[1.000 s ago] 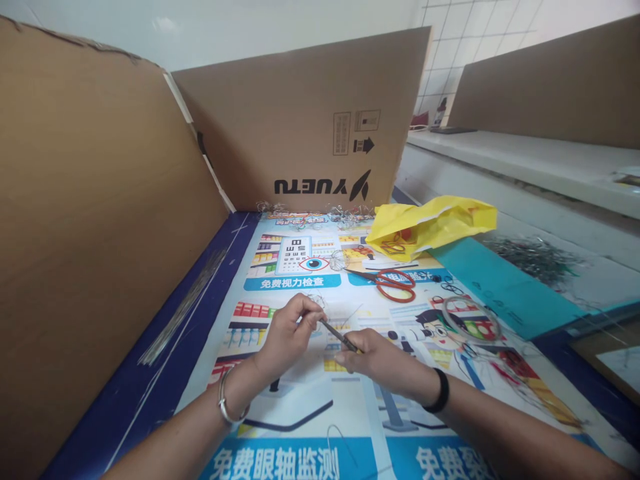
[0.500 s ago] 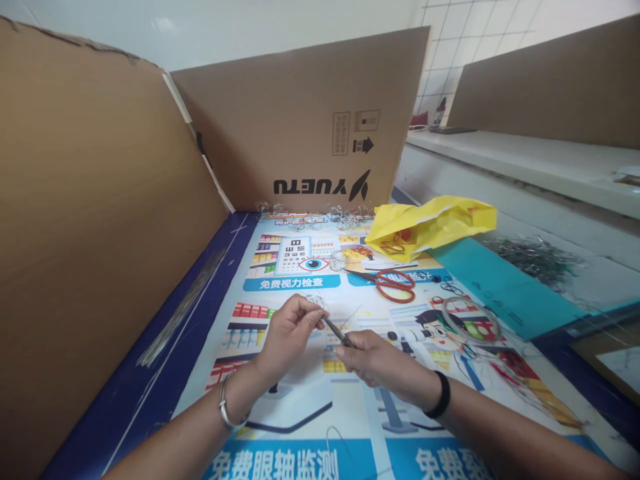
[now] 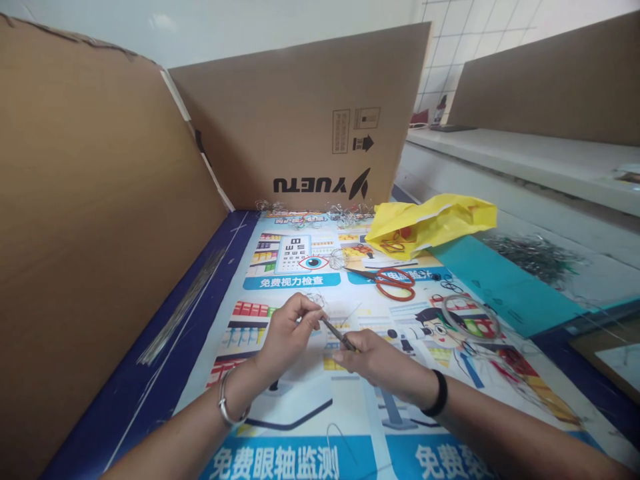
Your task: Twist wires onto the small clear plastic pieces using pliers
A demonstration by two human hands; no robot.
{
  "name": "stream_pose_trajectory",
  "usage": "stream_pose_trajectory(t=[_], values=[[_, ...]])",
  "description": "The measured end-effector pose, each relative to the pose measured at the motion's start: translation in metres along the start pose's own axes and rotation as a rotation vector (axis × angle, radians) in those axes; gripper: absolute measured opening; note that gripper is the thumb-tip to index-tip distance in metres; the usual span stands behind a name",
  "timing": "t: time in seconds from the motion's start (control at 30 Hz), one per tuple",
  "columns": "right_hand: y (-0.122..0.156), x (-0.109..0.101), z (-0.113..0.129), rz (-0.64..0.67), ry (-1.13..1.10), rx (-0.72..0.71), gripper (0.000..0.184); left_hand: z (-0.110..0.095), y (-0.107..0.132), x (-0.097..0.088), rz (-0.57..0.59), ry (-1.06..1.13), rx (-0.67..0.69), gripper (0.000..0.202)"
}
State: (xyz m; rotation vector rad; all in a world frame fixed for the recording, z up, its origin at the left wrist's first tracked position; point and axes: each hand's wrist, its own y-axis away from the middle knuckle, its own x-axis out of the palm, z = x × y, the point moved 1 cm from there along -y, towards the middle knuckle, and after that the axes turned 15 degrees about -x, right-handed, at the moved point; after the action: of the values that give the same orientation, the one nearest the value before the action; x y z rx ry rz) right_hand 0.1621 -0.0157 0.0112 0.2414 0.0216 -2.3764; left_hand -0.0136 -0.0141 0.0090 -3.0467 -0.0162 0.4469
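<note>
My right hand [image 3: 370, 357] is wrapped round a pair of slim dark pliers [image 3: 336, 331], whose nose points up and left. At the tip of the pliers, my left hand [image 3: 296, 327] pinches with thumb and forefinger a thin wire [image 3: 354, 313]; a loose end of it sticks out to the right above the pliers. Fine wire loops [image 3: 315, 299] show just beyond my left fingertips. The exact grip point between the jaws is hidden by the fingers. Beyond the hands lie red-handled scissors [image 3: 395, 285] and a small round wire shape [image 3: 339, 259].
A yellow bag [image 3: 435, 223] lies open at the back right, beside a turquoise sheet [image 3: 505, 287] and a pile of wire scraps [image 3: 533, 257]. A wire coil [image 3: 473, 319] sits at right. Straight wires [image 3: 183, 307] lie at left. Cardboard panels [image 3: 300, 127] stand behind and left.
My right hand has turned the pliers very slightly, and its fingers have shifted a little on the handles. The left hand stays nearly where it was.
</note>
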Motion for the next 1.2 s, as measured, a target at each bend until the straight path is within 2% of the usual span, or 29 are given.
stream_pose_trajectory(t=[0.2,0.3,0.4,0.57,0.73,0.87,1.2], values=[[0.003,-0.004,-0.006,0.052,-0.078,0.09,0.029,-0.006,0.001,-0.005,-0.001,-0.183,0.175,0.009],[0.004,-0.009,-0.005,0.087,-0.099,0.135,0.027,-0.006,0.0,-0.007,0.032,-0.194,0.212,0.009],[0.003,-0.015,-0.002,0.13,-0.051,0.112,0.029,-0.005,-0.003,-0.008,0.094,-0.142,0.15,0.008],[-0.001,-0.019,-0.003,0.156,0.129,-0.048,0.03,-0.005,-0.006,-0.006,0.219,0.076,-0.069,0.009],[-0.002,-0.02,-0.007,0.14,0.289,-0.069,0.03,-0.007,-0.007,-0.003,0.263,0.222,-0.138,0.01],[-0.002,-0.019,-0.007,0.108,0.322,-0.093,0.032,-0.007,-0.007,-0.001,0.201,0.266,-0.185,0.011],[-0.002,-0.011,-0.007,0.025,0.22,-0.113,0.041,-0.011,0.001,0.01,-0.007,0.345,-0.25,0.014]])
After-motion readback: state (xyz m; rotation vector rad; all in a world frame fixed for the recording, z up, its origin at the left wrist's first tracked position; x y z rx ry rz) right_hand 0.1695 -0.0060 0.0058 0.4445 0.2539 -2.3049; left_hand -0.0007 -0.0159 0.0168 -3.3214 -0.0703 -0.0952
